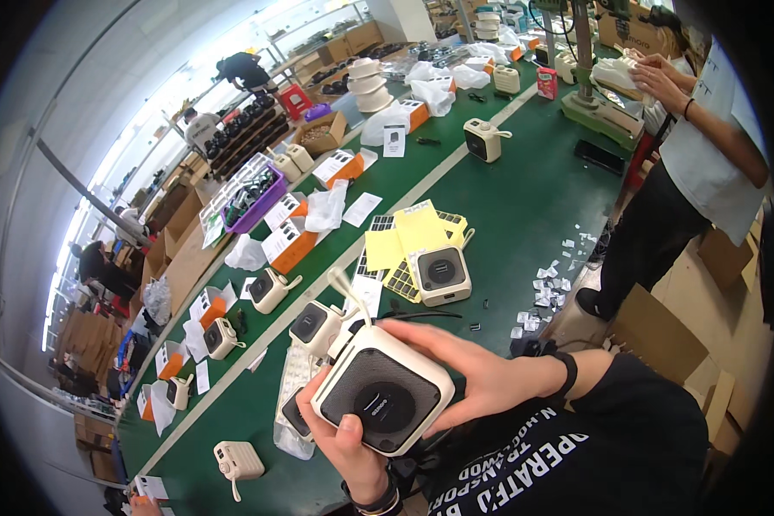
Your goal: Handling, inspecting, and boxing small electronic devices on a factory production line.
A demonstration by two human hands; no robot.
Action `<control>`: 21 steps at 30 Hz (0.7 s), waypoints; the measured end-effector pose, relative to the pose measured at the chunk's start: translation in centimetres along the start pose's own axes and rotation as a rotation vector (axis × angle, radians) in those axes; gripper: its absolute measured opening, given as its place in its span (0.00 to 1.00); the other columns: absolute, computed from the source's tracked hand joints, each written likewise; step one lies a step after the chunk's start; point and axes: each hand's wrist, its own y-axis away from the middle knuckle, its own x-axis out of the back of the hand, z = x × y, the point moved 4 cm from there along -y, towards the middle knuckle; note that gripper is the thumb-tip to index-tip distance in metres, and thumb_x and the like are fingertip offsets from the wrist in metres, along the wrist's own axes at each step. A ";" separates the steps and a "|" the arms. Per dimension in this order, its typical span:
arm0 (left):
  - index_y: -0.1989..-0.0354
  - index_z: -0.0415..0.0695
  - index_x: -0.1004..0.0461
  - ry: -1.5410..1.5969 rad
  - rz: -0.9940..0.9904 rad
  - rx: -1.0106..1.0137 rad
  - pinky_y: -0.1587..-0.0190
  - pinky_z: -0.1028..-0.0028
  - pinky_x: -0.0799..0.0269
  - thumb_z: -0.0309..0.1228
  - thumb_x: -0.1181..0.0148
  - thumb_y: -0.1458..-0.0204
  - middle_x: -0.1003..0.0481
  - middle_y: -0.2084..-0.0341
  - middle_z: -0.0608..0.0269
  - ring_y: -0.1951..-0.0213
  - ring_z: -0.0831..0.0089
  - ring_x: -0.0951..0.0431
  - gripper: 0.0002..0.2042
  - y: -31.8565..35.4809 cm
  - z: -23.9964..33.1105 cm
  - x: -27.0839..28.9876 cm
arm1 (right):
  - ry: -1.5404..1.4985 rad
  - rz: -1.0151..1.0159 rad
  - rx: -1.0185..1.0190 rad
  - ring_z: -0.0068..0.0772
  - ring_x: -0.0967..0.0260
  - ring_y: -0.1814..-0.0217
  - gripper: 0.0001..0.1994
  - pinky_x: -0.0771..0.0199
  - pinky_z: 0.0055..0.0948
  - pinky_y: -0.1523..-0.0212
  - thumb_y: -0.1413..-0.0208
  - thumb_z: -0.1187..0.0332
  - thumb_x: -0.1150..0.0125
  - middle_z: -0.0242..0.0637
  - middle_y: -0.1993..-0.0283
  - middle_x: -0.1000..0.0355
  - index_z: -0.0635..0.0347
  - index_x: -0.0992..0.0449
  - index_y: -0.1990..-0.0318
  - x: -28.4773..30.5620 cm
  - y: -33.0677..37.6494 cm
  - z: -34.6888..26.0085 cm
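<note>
Both my hands grip a cream portable speaker with a dark mesh front, a black round centre and a strap loop at its top. My left hand holds the lower left side, its thumb on the front. On the right side, my right hand has its fingers along the top edge and its thumb near the lower corner. Just beyond lies a clear plastic tray with more cream speakers by it, partly hidden. Another speaker rests near yellow sheets on black grid-patterned sheets.
The green worktable carries several more speakers, orange-and-white boxes and plastic bags. White scraps lie by its right edge. A green machine stand is at the far right, beside a standing person. A hand shows at lower left.
</note>
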 end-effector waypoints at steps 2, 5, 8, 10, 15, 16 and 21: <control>0.49 0.35 0.44 0.006 -0.005 0.000 0.54 0.70 0.33 0.45 0.41 0.58 0.35 0.57 0.50 0.57 0.65 0.30 0.33 0.2 0.7 0.2 | -0.101 -0.005 -0.065 0.35 0.56 0.33 0.50 0.51 0.32 0.37 0.62 0.69 0.30 0.45 0.34 0.57 0.64 0.62 0.36 -0.9 0.2 -0.2; 0.49 0.35 0.44 0.006 0.002 -0.014 0.53 0.70 0.33 0.43 0.41 0.58 0.35 0.57 0.49 0.56 0.65 0.30 0.32 0.4 1.2 0.6 | -0.290 0.018 -0.133 0.28 0.55 0.34 0.52 0.50 0.30 0.38 0.63 0.71 0.29 0.40 0.34 0.57 0.64 0.64 0.35 -2.0 0.2 -0.2; 0.49 0.35 0.44 0.010 0.017 -0.027 0.53 0.70 0.33 0.43 0.40 0.58 0.35 0.57 0.49 0.56 0.65 0.30 0.32 0.5 1.7 0.8 | -0.423 0.056 -0.141 0.28 0.54 0.34 0.52 0.50 0.29 0.38 0.63 0.72 0.29 0.39 0.34 0.56 0.63 0.64 0.35 -2.7 0.1 -0.1; 0.49 0.35 0.44 0.018 0.020 -0.026 0.53 0.70 0.33 0.43 0.40 0.59 0.35 0.57 0.49 0.56 0.65 0.30 0.32 0.5 1.9 1.1 | -0.467 0.067 -0.145 0.28 0.54 0.34 0.52 0.50 0.29 0.38 0.63 0.73 0.29 0.38 0.34 0.56 0.63 0.64 0.35 -3.1 -0.1 0.0; 0.42 0.35 0.51 0.013 -0.008 -0.023 0.47 0.67 0.37 0.40 0.46 0.53 0.41 0.47 0.48 0.48 0.62 0.35 0.33 0.6 1.8 1.7 | -0.478 0.280 -0.111 0.33 0.50 0.36 0.47 0.48 0.31 0.39 0.63 0.76 0.32 0.41 0.36 0.52 0.65 0.59 0.36 -4.4 -0.3 -0.7; 0.40 0.39 0.53 -0.035 -0.003 -0.024 0.46 0.66 0.38 0.43 0.50 0.50 0.42 0.45 0.49 0.46 0.61 0.37 0.32 0.8 1.7 1.5 | -0.477 0.281 -0.109 0.33 0.50 0.36 0.47 0.48 0.31 0.39 0.63 0.76 0.32 0.41 0.36 0.52 0.65 0.59 0.36 -4.6 -0.4 -0.6; 0.36 0.48 0.57 0.515 -0.099 0.251 0.38 0.60 0.52 0.61 0.73 0.47 0.51 0.38 0.54 0.39 0.57 0.47 0.37 2.4 -1.4 2.8 | 0.852 0.319 0.444 0.43 0.42 0.41 0.24 0.46 0.42 0.40 0.53 0.74 0.45 0.46 0.43 0.40 0.65 0.37 0.45 -7.0 -0.6 -1.7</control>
